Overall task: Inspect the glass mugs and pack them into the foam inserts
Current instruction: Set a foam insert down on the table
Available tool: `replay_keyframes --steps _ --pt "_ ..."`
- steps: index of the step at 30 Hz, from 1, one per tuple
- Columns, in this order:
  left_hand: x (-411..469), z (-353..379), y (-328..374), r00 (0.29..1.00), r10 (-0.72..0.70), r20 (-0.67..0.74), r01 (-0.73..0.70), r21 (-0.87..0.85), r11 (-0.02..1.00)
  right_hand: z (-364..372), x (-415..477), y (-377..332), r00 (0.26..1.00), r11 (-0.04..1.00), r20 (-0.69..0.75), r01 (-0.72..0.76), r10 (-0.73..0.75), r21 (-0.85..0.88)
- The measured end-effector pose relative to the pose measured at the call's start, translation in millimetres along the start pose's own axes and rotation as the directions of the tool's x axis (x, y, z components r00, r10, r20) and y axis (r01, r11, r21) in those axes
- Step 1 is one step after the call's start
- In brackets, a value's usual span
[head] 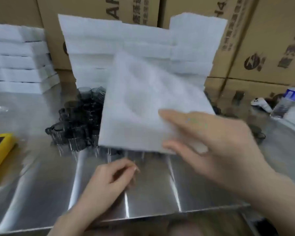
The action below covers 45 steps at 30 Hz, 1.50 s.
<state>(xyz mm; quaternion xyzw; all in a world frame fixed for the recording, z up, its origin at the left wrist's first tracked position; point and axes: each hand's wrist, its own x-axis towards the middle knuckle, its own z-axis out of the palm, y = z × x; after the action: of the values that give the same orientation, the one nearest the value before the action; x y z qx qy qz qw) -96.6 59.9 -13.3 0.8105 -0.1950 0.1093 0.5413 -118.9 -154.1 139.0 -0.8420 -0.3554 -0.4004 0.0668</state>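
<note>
1. Grips the foam insert [152,103] at its near right corner with the right hand [211,143], pinched between thumb and fingers; slab tilted, lifted off the steel table [41,193].
2. Hovers the left hand [109,181] low over the table, fingers loosely curled, nothing seen in them.
3. Hides much of the dark glass mugs [78,123] behind the raised insert; only the left part of the cluster on the table in sight, plus a few at the right edge.
4. Behind the mugs: tall foam stack [109,48] against cardboard boxes [262,40]; second foam pile [15,62] far left.
5. Far right: water bottle [287,101], cut off by the frame; left edge: yellow object [0,149], also cut off.
6. Smeared by motion blur: both hands and the insert's cavities; mug count impossible to tell.
</note>
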Motion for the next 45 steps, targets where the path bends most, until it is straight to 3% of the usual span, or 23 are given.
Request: replay_keyframes --steps 4,6,8,12,15,17,19,22,26,29,33,35,38,42,45 --pt "-39.6 -29.0 1.3 0.958 -0.059 -0.282 0.036 -0.085 0.996 13.8 -81.2 -23.6 0.963 0.997 0.267 0.023 -0.041 0.071" --pt "-45.7 -37.9 2.0 0.913 -0.054 -0.405 0.037 -0.051 0.998 21.8 -95.9 -22.1 0.947 0.996 0.314 0.044 -0.066 0.078" --pt "-42.0 -37.8 9.6 0.901 0.0 -0.433 0.02 0.042 0.999 40.1 -112.6 -22.8 0.929 0.992 0.351 0.092 -0.117 0.086" --pt "-12.6 -13.1 30.6 0.966 0.047 -0.253 -0.018 0.118 0.993 55.8 -110.7 -16.0 0.919 0.995 0.388 0.04 -0.073 0.092" --pt "16.9 8.7 35.3 0.997 0.073 -0.019 -0.064 0.31 0.949 67.1 -102.0 -14.4 0.902 0.986 0.431 -0.046 -0.029 0.162" --pt "33.2 18.2 29.2 0.99 -0.017 0.141 -0.052 0.468 0.882 69.1 -96.0 -7.9 0.857 0.934 0.515 -0.196 0.015 0.299" --pt "43.1 21.3 21.5 0.961 -0.162 0.224 -0.015 0.628 0.778 70.6 -91.1 6.0 0.868 0.854 0.49 -0.315 0.082 0.414" --pt "47.2 20.1 16.3 0.947 -0.23 0.224 0.01 0.694 0.72 82.2 -76.5 38.5 0.904 0.814 0.322 -0.403 0.282 0.418" --pt "51.1 22.3 17.6 0.949 -0.23 0.215 -0.008 0.748 0.664 117.3 -53.1 71.5 0.813 0.757 0.383 -0.564 0.439 0.33" --pt "53.4 24.1 20.2 0.95 -0.221 0.22 -0.029 0.768 0.64 137.0 -48.6 78.0 0.768 0.75 0.465 -0.599 0.44 0.281" --pt "53.4 23.7 24.6 0.962 -0.167 0.216 -0.082 0.812 0.578 138.8 -44.5 81.6 0.786 0.784 0.473 -0.56 0.399 0.269" --pt "60.0 20.8 29.2 0.983 -0.104 0.149 -0.053 0.783 0.62 133.7 -32.9 84.4 0.806 0.771 0.432 -0.555 0.405 0.311" --pt "79.9 12.1 35.0 0.993 -0.021 -0.113 0.086 0.612 0.786 132.5 -4.5 84.3 0.801 0.705 0.424 -0.584 0.422 0.402" --pt "105.5 2.8 28.2 0.929 -0.026 -0.368 0.173 0.373 0.911 153.1 26.7 70.0 0.757 0.8 0.549 -0.549 0.354 0.24" --pt "113.4 4.0 15.2 0.909 -0.059 -0.412 0.187 0.279 0.942 165.5 31.3 65.9 0.748 0.82 0.53 -0.55 0.398 0.161"
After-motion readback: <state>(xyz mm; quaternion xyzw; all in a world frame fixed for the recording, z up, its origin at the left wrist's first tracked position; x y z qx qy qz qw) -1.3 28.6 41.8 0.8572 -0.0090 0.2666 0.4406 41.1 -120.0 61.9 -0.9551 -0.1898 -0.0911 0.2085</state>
